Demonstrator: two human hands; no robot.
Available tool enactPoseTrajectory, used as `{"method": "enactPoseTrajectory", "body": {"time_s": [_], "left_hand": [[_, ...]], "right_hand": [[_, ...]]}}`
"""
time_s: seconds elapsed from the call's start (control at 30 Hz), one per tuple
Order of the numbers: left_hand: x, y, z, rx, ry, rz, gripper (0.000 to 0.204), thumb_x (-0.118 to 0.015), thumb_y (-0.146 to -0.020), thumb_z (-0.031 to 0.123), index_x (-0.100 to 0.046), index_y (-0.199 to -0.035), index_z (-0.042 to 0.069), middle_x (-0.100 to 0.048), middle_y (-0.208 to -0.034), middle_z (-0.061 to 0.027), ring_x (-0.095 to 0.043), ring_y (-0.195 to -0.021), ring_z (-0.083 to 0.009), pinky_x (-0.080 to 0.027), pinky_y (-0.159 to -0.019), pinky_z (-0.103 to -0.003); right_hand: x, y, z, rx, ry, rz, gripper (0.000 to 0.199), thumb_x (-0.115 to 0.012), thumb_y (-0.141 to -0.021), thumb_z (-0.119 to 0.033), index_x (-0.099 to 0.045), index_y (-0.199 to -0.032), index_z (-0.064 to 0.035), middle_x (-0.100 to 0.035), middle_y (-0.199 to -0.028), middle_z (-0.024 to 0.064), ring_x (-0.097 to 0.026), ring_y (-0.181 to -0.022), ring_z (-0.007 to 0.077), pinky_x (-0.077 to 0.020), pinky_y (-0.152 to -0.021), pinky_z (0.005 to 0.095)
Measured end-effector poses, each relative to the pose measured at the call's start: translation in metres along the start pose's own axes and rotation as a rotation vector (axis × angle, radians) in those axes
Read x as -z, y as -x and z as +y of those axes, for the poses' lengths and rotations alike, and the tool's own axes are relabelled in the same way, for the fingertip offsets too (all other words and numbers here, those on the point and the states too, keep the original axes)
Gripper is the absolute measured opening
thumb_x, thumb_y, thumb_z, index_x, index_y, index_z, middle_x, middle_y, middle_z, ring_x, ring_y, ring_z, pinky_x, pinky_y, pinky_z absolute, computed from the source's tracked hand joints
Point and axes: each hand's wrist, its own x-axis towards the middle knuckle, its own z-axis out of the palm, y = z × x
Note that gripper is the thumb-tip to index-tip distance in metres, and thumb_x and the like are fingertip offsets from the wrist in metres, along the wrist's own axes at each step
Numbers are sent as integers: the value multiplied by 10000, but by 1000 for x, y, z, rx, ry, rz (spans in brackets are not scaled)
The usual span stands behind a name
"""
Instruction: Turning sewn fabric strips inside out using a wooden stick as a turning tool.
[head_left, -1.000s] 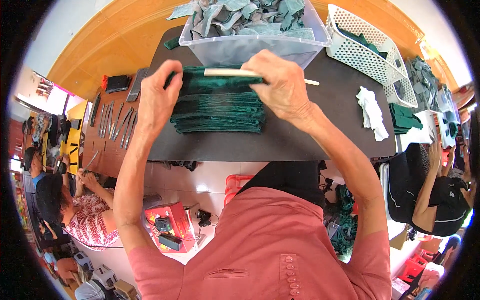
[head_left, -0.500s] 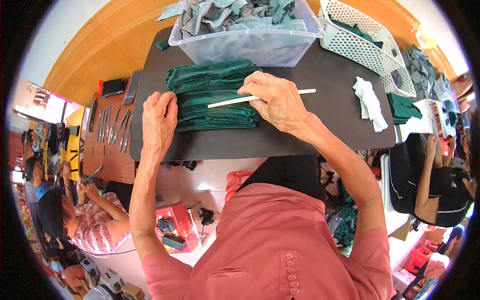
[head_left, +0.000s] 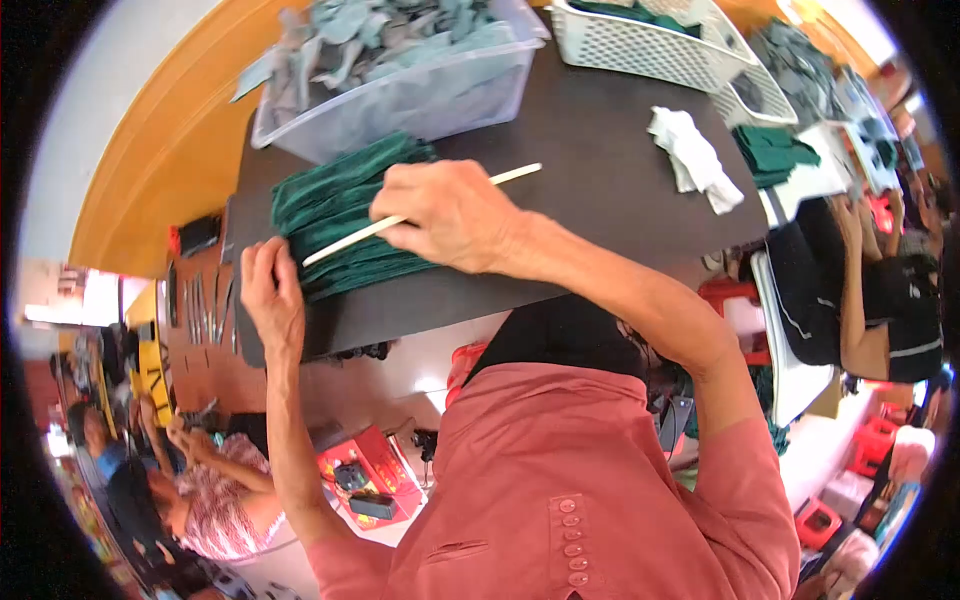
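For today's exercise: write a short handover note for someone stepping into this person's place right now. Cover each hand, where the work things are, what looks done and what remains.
Left hand: flat on the left end of the stack of dark green cloth pieces, no grip on anything.
Right hand: grip on a thin pale stick, laid across the stack.
The stack sits on the dark table, in front of a clear bin of grey-green pieces.
White basket and white rag to the right.
Done: pieces stacked.
Left: the stick is still on the stack; the bin is full.
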Motion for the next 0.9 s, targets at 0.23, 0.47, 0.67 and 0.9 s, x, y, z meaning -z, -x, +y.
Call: {"method": "enactPoseTrajectory", "body": {"time_s": [0.23, 0.47, 0.67, 0.9], "left_hand": [[-6, 7, -12, 107, 14, -80, 119, -479, -899, 36, -566, -922, -43, -499, -832, -130, -505, -738, -247, -418, -680, -323], [1, 3, -8, 57, 17, -98, 172, -459, -931, 106, -558, -979, -26, -497, -870, -131, -503, -793, -258, -411, -729, -337], [12, -7, 12, 14, -151, 53, 230, -472, -946, 144, -514, -1106, -16, -503, -1059, -143, -498, -1023, -280, -400, -867, -369], [-24, -7, 137, -298, 84, -108, 218, -501, -812, -11, -545, -1026, -6, -566, -1064, -150, -488, -1095, -336, -354, -970, -442]], "right_hand": [[-15, 31, 9, 131, 130, 176, 182, -635, -749, -187, -524, -782, -47, -468, -770, 49, -544, -730, 207, -465, -516, 335], [5, 50, -9, -29, 231, 38, 249, -650, -758, -197, -530, -852, 0, -471, -844, 85, -545, -754, 216, -487, -538, 339], [54, 92, -13, -358, -83, 151, 243, -601, -822, -179, -497, -997, -45, -476, -898, 125, -566, -746, 319, -500, -589, 406], [75, 131, 83, -482, 293, 352, 81, -548, -814, -111, -544, -800, -31, -550, -749, 160, -574, -655, 354, -462, -562, 453]]}}
